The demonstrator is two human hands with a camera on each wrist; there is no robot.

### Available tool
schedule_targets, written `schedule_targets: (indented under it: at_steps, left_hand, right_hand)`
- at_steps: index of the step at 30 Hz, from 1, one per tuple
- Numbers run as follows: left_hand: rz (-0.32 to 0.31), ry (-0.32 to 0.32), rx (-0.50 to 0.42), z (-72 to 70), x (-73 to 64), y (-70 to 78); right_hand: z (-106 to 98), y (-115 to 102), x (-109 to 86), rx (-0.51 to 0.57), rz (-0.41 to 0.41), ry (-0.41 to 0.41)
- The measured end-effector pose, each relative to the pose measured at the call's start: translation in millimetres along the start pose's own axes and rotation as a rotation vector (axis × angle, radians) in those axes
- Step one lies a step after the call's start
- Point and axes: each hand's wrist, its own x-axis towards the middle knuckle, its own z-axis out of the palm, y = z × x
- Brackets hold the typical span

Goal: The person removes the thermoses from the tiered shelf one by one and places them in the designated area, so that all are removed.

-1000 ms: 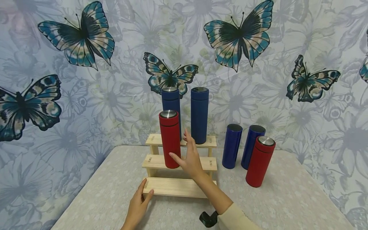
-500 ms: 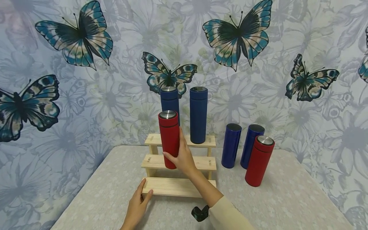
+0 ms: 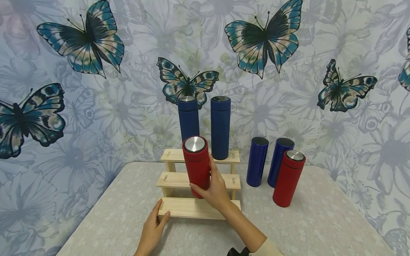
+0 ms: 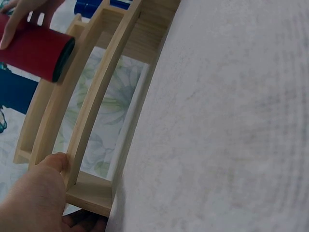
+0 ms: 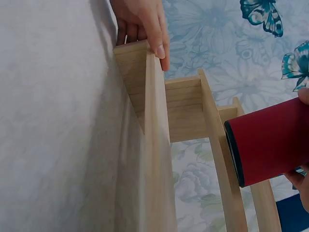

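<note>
My right hand (image 3: 216, 192) grips a red thermos (image 3: 196, 169) with a steel-topped lid, fingers along its right side and thumb across its front. The thermos is held in front of the middle step of a three-step wooden stand (image 3: 192, 209), its lid tipped toward me. In the right wrist view the dark base of the red thermos (image 5: 270, 140) shows apart from the lowest board. My left hand (image 3: 151, 227) holds the left end of the lowest step, thumb at the front edge; in the left wrist view the thumb of that hand (image 4: 36, 193) lies against the wood.
Two matte blue thermoses (image 3: 188, 119) stand on the top step. To the right on the table (image 3: 307, 227), two glossy dark blue thermoses (image 3: 257, 161) and another red thermos (image 3: 289, 178) stand upright. A butterfly-patterned cloth (image 3: 128, 117) hangs close behind the stand.
My right hand has closed round the red thermos, lifted it off the middle step and brought it toward me, tipping its lid forward. My left hand has stayed on the stand.
</note>
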Motion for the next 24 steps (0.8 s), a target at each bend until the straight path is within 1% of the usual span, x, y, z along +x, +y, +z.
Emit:
schedule_targets:
  at_steps: [5, 8, 13, 16, 20, 24]
  left_hand:
    - [-0.012, -0.004, 0.020, 0.1, -0.2, 0.9]
    - [-0.011, -0.008, 0.020, 0.6, 0.2, 1.2]
    - [-0.003, -0.008, 0.003, 1.3, 0.9, 1.2]
    - [0.003, -0.009, 0.001, 1.7, 1.0, 1.2]
    - [0.000, -0.005, 0.008, 1.8, 0.5, 0.9]
    - [0.014, 0.003, 0.004, 2.0, 0.6, 0.0]
  right_hand:
    - [-19.1, -0.5, -14.7, -0.023, -0.094, 0.016]
    - [-33.8, 0.7, -24.0, -0.033, -0.104, 0.018]
    - [-63.6, 3.8, -37.4, -0.069, -0.080, 0.030]
    - [-85.4, -2.7, -39.4, -0.103, -0.084, 0.075]
    - [-112.8, -10.5, -38.3, -0.120, -0.045, 0.153]
    - [-130.8, -0.9, -38.1, -0.130, 0.024, 0.239]
